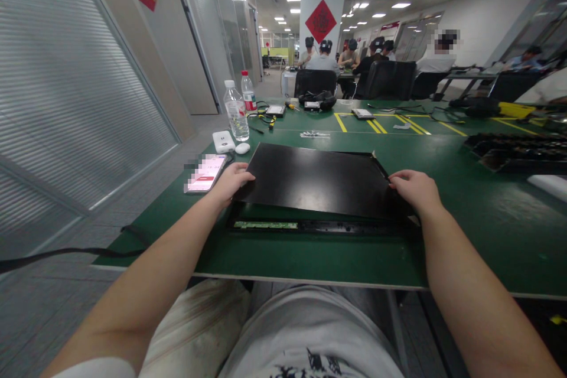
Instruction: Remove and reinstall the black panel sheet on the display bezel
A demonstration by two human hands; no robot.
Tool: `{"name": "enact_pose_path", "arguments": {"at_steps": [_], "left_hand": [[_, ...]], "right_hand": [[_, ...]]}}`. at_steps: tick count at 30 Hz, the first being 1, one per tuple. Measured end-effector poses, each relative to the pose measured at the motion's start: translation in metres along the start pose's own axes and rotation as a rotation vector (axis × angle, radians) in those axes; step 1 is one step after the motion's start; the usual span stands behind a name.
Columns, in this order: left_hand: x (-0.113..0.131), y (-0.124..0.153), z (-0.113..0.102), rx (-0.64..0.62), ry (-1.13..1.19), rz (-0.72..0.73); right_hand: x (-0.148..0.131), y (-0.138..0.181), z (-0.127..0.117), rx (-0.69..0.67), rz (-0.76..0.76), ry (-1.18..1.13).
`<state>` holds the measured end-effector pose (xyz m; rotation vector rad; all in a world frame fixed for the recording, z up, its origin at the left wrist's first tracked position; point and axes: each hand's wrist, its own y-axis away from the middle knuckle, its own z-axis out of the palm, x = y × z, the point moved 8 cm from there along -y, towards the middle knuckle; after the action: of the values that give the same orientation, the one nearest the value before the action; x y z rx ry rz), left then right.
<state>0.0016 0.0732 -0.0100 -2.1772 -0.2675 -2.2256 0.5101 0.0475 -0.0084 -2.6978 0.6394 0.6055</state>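
Observation:
A glossy black rectangular panel [316, 177], which looks like a display screen, lies tilted over a thin black frame [345, 227]. Its near edge is raised, so the frame's front strip shows below it. Along the left part of that strip runs a narrow green circuit board [266, 225]. My left hand [231, 182] is closed on the panel's left edge, thumb on top. At the right edge, my right hand [415, 188] pinches the panel's side; whether its fingers also touch the frame is hidden. The panel covers most of the frame.
A phone [206, 173], a white charger [224, 142] and two bottles [237, 115] stand at the left on the green table [310, 260]. Small parts [315, 134] lie beyond the panel. Dark strips [518, 153] are piled at the right. Several people sit further back.

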Motion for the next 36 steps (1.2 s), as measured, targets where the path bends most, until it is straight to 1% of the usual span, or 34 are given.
{"name": "enact_pose_path", "arguments": {"at_steps": [4,12,15,19,36], "left_hand": [[-0.0001,0.0008,0.0021,-0.028,0.027,-0.013],[-0.0004,0.0002,0.0032,-0.054,0.051,-0.018],[-0.0009,-0.0008,0.0032,-0.067,0.045,-0.011],[-0.0016,-0.0016,0.0018,-0.044,0.054,-0.007],[-0.0004,0.0014,0.0017,0.003,0.010,-0.013]], "right_hand": [[0.0002,0.0011,0.0007,-0.019,0.008,-0.006],[-0.0004,-0.0003,0.0008,-0.021,-0.001,0.000],[-0.0019,-0.0002,-0.0003,-0.002,-0.022,0.016],[-0.0028,0.0002,-0.0019,0.022,-0.033,0.035],[-0.0085,0.0049,-0.0042,-0.026,-0.007,0.071]]}}
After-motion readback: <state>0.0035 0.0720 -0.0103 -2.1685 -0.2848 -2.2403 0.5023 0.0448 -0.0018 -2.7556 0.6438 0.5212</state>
